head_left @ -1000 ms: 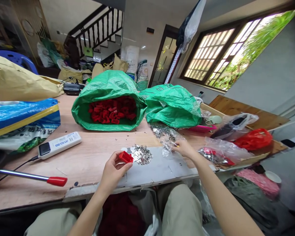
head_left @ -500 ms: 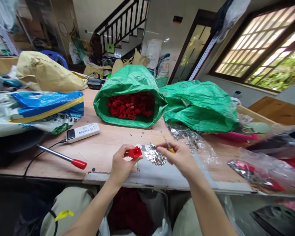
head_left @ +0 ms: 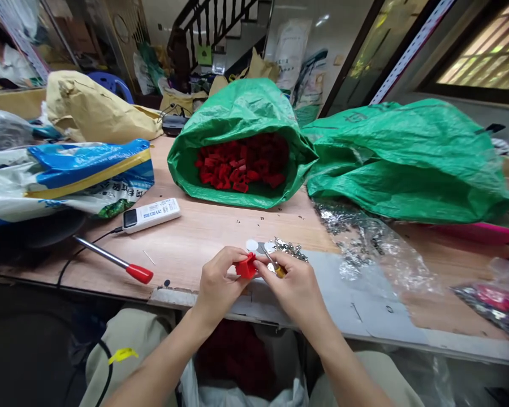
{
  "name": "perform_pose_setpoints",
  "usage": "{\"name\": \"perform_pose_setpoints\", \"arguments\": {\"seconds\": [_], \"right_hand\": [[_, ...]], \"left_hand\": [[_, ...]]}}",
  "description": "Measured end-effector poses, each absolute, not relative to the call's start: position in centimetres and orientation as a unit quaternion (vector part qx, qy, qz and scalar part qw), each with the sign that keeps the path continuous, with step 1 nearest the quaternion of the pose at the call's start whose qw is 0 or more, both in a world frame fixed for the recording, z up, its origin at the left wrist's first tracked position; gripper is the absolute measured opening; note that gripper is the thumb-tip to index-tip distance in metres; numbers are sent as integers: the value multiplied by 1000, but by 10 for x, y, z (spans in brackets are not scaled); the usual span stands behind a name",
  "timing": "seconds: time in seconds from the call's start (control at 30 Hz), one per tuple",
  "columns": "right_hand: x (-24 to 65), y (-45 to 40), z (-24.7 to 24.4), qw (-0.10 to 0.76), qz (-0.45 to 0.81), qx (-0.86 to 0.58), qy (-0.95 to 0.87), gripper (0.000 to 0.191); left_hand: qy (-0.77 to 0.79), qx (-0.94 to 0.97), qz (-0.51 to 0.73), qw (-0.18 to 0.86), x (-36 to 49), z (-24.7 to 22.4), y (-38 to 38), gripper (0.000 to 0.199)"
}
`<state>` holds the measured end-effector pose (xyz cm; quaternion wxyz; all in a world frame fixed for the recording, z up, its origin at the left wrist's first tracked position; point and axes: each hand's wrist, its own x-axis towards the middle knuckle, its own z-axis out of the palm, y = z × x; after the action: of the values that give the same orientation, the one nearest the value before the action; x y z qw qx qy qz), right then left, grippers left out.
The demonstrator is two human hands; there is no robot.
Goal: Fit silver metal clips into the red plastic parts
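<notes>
Left-hand fingers (head_left: 228, 256), nearly closed, pinch the small red part (head_left: 246, 268) above the surface (head_left: 186, 243), near its front edge; right-hand fingers (head_left: 287, 260) grip a yellow-handled tool (head_left: 280, 272) beside it. Expect light, stiff, probably smooth plastic: grasp opposite outer walls gently.

A light wood-grain tabletop (head_left: 199, 232), its front edge partly covered by a pale grey sheet (head_left: 343, 311). At the back left lies a tan sack (head_left: 97, 110), with a blue-and-white printed bag (head_left: 93, 164) in front. A white handheld device (head_left: 152, 215) with a dark screen lies nearby. Two green woven sacks (head_left: 237, 96) fill the centre and right. Nearer are a heap of small silvery metal pieces (head_left: 292, 249) and a crumpled clear plastic bag (head_left: 382, 254).
</notes>
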<state>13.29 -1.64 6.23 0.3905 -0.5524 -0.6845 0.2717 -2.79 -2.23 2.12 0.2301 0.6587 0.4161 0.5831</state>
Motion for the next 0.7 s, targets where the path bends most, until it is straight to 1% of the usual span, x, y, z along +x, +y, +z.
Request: {"name": "perform_pose_setpoints", "arguments": {"seconds": [0.07, 0.17, 0.2, 0.27, 0.33, 0.4, 0.5, 0.6, 0.7], "right_hand": [[135, -16, 58, 393, 364, -550, -641, 17], [139, -14, 58, 371, 535, -527, -546, 36], [141, -13, 59, 360, 582, -510, -522, 40], [144, -11, 63, 341, 650, -470, -490, 38], [148, -10, 65, 334, 686, -445, -470, 38], [151, -9, 66, 338, 687, -440, -470, 39], [152, -9, 63, 332, 648, -453, -514, 39], [149, -12, 58, 322, 582, -476, -575, 36], [144, -15, 54, 339, 519, -499, -606, 33]], "left_hand": [[406, 668, 586, 214, -28, 21, -22, 16], [361, 675, 613, 196, -28, 19, -22, 23], [349, 673, 622, 196, -28, 19, -21, 26], [346, 662, 631, 208, -27, 19, -22, 32], [358, 645, 637, 226, -26, 20, -22, 35], [366, 634, 638, 239, -26, 21, -23, 37], [358, 647, 633, 228, -27, 23, -24, 39], [349, 674, 627, 174, -28, 23, -23, 38], [343, 697, 617, 125, -29, 23, -21, 36]]}}
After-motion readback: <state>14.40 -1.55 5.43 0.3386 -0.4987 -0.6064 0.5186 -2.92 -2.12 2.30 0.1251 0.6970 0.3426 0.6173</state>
